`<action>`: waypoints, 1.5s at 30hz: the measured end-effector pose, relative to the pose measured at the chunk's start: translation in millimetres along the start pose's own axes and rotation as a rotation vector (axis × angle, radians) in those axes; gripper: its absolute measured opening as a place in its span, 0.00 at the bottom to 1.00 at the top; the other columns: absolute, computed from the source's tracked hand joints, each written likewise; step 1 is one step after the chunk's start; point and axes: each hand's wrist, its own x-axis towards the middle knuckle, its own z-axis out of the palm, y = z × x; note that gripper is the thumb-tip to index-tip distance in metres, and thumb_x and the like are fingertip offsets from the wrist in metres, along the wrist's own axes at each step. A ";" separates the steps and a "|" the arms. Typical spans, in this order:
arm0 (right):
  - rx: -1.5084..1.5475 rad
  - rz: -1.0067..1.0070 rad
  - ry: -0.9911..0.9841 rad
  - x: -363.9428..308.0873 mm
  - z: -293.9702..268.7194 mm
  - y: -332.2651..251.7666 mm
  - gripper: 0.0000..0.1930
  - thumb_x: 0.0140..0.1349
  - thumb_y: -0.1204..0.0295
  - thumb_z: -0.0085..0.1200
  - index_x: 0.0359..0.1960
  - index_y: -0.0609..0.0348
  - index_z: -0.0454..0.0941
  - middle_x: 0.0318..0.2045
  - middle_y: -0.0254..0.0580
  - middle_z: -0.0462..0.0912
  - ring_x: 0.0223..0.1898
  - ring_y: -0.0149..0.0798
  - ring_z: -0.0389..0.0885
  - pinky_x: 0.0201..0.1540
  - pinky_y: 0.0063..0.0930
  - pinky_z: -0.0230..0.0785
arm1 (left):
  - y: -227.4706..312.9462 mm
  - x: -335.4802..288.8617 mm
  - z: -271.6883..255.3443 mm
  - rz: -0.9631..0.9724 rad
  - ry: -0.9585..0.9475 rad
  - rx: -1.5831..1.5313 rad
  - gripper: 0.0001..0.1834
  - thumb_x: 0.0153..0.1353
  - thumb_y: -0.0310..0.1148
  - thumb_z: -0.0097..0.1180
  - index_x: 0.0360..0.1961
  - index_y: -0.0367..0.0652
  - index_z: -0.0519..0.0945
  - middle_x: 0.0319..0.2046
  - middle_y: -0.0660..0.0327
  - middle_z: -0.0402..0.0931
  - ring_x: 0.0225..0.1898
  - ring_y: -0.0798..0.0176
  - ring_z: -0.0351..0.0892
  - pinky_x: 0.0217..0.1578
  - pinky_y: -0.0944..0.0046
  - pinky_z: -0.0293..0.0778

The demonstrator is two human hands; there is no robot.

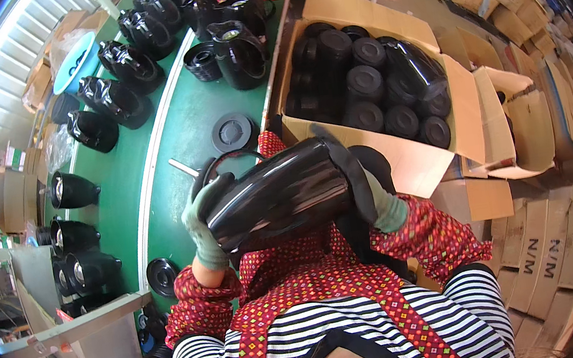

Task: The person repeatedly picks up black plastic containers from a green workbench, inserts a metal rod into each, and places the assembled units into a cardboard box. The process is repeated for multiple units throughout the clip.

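Observation:
A glossy black jug lies on its side in the air in front of my body, held between both hands. My left hand, in a grey-green work glove, is closed round its left end, where a dark loop like a handle curves up. Against the right end presses my right hand, gloved the same way with a dark palm side. On the green bench just beyond rest a round black lid and a short white rod.
Several black jugs stand along the bench, with a stack of black rings and a blue basin. At right, an open cardboard box holds black cylindrical parts. Flattened cartons lie farther right. A metal rail crosses lower left.

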 end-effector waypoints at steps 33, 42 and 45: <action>0.673 0.192 0.058 -44.8 24.2 30.2 0.46 0.75 0.41 0.51 0.81 0.64 0.53 0.76 0.48 0.65 0.74 0.41 0.68 0.76 0.35 0.60 | 51.8 25.0 -31.6 0.200 -0.358 0.076 0.37 0.64 0.56 0.68 0.56 0.30 0.81 0.50 0.45 0.84 0.46 0.47 0.88 0.50 0.50 0.85; 0.943 0.366 0.019 -25.9 -2.0 88.0 0.27 0.79 0.54 0.48 0.70 0.60 0.68 0.66 0.51 0.73 0.65 0.44 0.73 0.69 0.41 0.66 | 37.2 17.5 -49.0 -0.086 -0.406 -0.019 0.31 0.66 0.43 0.66 0.61 0.29 0.78 0.53 0.46 0.84 0.50 0.50 0.87 0.54 0.55 0.84; 0.902 0.157 -0.004 -20.6 -8.2 93.6 0.24 0.84 0.54 0.39 0.61 0.62 0.77 0.57 0.53 0.82 0.56 0.44 0.81 0.63 0.43 0.71 | 35.5 24.6 -37.8 -0.231 -0.378 -0.177 0.28 0.66 0.40 0.67 0.60 0.29 0.80 0.55 0.45 0.83 0.52 0.50 0.87 0.56 0.53 0.82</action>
